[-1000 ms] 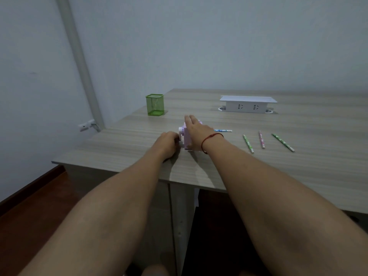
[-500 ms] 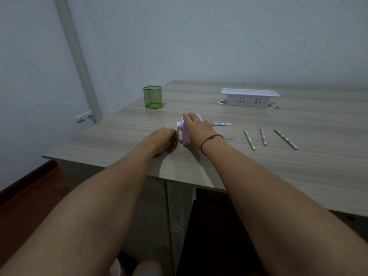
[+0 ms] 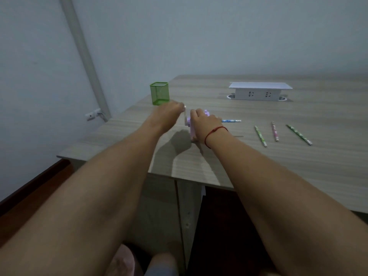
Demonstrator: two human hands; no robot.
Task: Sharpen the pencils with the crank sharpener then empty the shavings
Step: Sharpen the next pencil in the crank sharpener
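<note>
On sharpener (image 3: 192, 130): R hand (image 3: 204, 122) (L (image 3: 168, 114): crank (image 3: 185, 112)).

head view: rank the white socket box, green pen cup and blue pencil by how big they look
1. white socket box, clearly largest
2. green pen cup
3. blue pencil, smallest as seen; part is hidden in the sharpener, so its true length is unsure
</note>
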